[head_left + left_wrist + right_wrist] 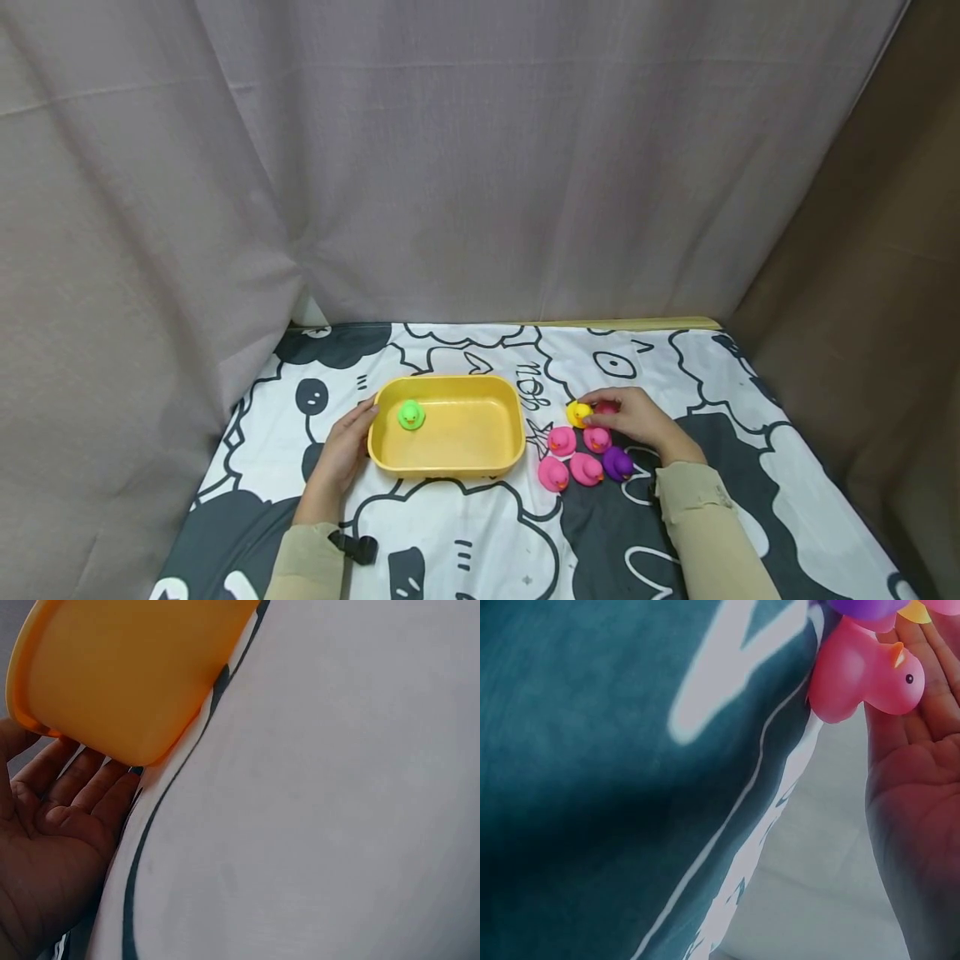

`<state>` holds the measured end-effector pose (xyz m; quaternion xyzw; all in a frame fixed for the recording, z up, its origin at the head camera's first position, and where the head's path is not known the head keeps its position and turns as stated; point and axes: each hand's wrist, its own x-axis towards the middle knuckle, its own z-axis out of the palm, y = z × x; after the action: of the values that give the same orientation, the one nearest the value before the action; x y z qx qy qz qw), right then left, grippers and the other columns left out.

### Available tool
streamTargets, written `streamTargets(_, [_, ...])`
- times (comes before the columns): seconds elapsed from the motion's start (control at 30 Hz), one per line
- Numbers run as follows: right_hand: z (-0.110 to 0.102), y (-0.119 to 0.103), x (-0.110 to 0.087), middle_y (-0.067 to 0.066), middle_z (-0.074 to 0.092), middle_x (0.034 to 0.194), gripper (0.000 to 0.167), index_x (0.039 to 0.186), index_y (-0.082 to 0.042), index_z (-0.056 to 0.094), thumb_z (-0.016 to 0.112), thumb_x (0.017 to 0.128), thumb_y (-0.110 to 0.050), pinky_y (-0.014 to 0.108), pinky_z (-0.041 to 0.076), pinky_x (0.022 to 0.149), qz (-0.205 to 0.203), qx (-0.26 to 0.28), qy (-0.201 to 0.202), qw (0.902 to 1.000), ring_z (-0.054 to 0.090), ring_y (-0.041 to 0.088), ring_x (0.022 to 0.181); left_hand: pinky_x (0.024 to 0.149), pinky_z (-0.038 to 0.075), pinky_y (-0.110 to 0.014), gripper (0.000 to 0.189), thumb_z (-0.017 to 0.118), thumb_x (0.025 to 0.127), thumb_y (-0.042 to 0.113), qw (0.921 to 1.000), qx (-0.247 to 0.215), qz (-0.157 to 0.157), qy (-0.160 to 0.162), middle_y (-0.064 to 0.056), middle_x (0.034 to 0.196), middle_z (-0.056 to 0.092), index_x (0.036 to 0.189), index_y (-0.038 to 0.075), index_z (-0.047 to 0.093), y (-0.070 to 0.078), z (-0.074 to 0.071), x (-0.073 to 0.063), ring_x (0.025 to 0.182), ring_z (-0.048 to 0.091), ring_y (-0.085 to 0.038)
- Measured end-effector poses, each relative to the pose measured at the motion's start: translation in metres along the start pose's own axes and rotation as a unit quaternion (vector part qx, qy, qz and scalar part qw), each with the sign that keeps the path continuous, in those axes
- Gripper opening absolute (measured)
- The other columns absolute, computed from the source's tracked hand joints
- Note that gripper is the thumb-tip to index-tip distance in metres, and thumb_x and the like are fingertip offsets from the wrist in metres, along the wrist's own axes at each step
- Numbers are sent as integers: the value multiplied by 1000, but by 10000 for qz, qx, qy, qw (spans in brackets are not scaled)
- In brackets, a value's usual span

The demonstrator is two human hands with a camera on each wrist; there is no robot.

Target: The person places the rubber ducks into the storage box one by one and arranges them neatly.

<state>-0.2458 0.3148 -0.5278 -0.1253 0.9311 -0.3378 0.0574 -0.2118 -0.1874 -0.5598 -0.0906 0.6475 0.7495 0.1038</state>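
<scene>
A yellow tray (450,465) stands on the cloth, with a green rubber duck (411,415) inside near its left end. My left hand (347,446) holds the tray's left end, its thumb by the rim and its fingers against the outer wall in the left wrist view. To the right of the tray, my right hand (637,417) pinches a yellow rubber duck (578,414) between thumb and fingertips. Under that hand a pink duck (606,407) is partly hidden. Several more pink ducks (586,469) and a purple duck (617,463) sit close below.
A white and dark grey cartoon-print cloth (480,542) covers the table. Behind it hangs a grey curtain (487,183), and a brown curtain (862,350) drops along the right side. A black strap (354,547) is on the left wrist.
</scene>
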Motion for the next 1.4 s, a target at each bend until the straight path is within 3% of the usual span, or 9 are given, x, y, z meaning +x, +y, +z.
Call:
streamTargets(0.37, [-4,-3,1,0,72,105,37,116,-21,77,83,83,-38,36,56,81,202,186,131,9995,62,20,88,111,41,-37,48,57,102,37,10000,-5,-21,-30,3,154,44,147,20,53,-1,0,1,137,46,-17])
streamTargets(0.47, [-7,-8,3,3,72,112,37,116,-20,76,82,84,-39,44,57,89,157,298,201,9992,66,27,101,112,41,-37,48,58,102,38,10000,-16,4,-35,3,154,45,147,20,54,-1,0,2,137,46,-17])
streamTargets(0.67, [-11,-16,8,3,70,121,40,116,-23,76,82,83,-44,56,48,102,76,528,196,9984,58,38,124,111,41,-38,50,60,100,40,10000,4,11,-7,4,153,45,147,21,54,-1,0,1,136,46,-17])
streamTargets(1.13, [-19,-47,27,-2,71,115,42,111,-25,77,85,77,-50,53,50,101,11,722,191,9972,59,34,124,113,39,-37,51,60,100,40,10000,24,-10,31,4,154,44,147,20,54,1,2,0,139,43,-16])
streamTargets(1.4, [-20,-73,40,-3,71,117,41,111,-29,77,87,76,-48,53,49,103,-90,735,-41,9972,58,33,123,113,39,-38,48,57,102,36,10000,57,-26,57,3,155,44,147,20,53,1,2,0,139,43,-17])
